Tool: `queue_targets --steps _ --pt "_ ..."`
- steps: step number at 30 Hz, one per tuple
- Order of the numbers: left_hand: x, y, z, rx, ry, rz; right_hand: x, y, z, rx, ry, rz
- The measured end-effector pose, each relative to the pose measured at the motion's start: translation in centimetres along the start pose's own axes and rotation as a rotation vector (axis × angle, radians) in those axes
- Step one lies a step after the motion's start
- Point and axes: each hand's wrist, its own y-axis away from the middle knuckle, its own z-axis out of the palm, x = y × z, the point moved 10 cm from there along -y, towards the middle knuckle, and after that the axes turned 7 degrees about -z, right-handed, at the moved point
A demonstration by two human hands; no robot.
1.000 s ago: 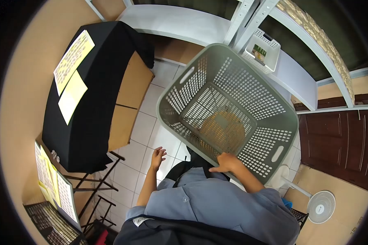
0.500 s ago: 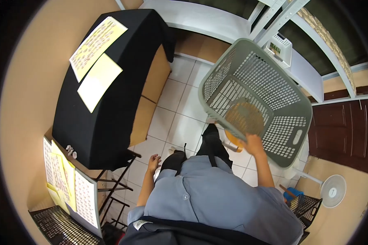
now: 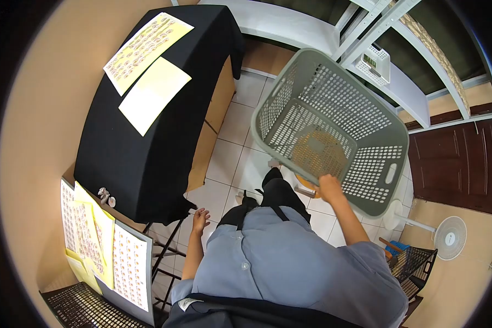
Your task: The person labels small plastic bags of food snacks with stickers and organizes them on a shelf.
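Observation:
A large grey-green plastic laundry basket (image 3: 361, 164) stands in front of me to the right, its perforated inside showing. My right hand (image 3: 329, 187) is closed over its near rim. Through the holes in the basket's bottom shows something round and orange-yellow, perhaps a stool (image 3: 306, 183). My left hand (image 3: 200, 220) hangs at my side with fingers apart and nothing in it. Closest to that hand is the front corner of a table under a black cloth (image 3: 169, 147). Printed yellow sheets (image 3: 147, 49) and a plainer pale yellow sheet (image 3: 154, 95) lie on the cloth.
Left of me, a board with printed sheets (image 3: 130, 268) leans above a black mesh basket (image 3: 82, 306). Dark metal legs (image 3: 167, 249) stand beside it. White shelving (image 3: 290, 22) with a small white basket (image 3: 374, 64) lies beyond. A white fan (image 3: 450, 238) and brown door (image 3: 456, 164) are at right.
My view has shifted a little, so the table and sheets sit further right and the laundry basket slightly further left. My right hand keeps its hold on the rim; my left hand stays free.

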Motion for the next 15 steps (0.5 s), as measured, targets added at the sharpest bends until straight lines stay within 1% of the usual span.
queue_targets --steps 2,6,7,10,11,13,15 --pt "-1.5 0.0 -0.9 0.047 0.039 -0.05 -2.8 -0.1 0.6 -0.035 0.002 -0.073" --pt "-3.4 0.5 -0.7 0.039 0.031 -0.122 -8.8 0.5 0.8 -0.078 -0.111 -0.243" --pt "-3.4 0.6 -0.4 0.038 0.033 -0.122 -9.4 0.4 1.1 -0.078 -0.109 -0.243" --pt "-3.9 1.0 -0.3 0.054 0.049 -0.11 -11.8 0.5 0.6 -0.014 -0.123 -0.324" --pt "-3.8 1.1 0.1 0.045 0.07 -0.088 -11.9 0.2 0.9 -0.018 -0.12 -0.332" --pt "-3.7 1.6 0.5 0.042 0.1 -0.065 -12.2 -0.3 0.5 0.089 -0.252 -0.396" --pt "-3.3 2.5 0.8 0.042 0.064 -0.01 -12.2 -0.3 0.7 0.108 -0.246 -0.389"
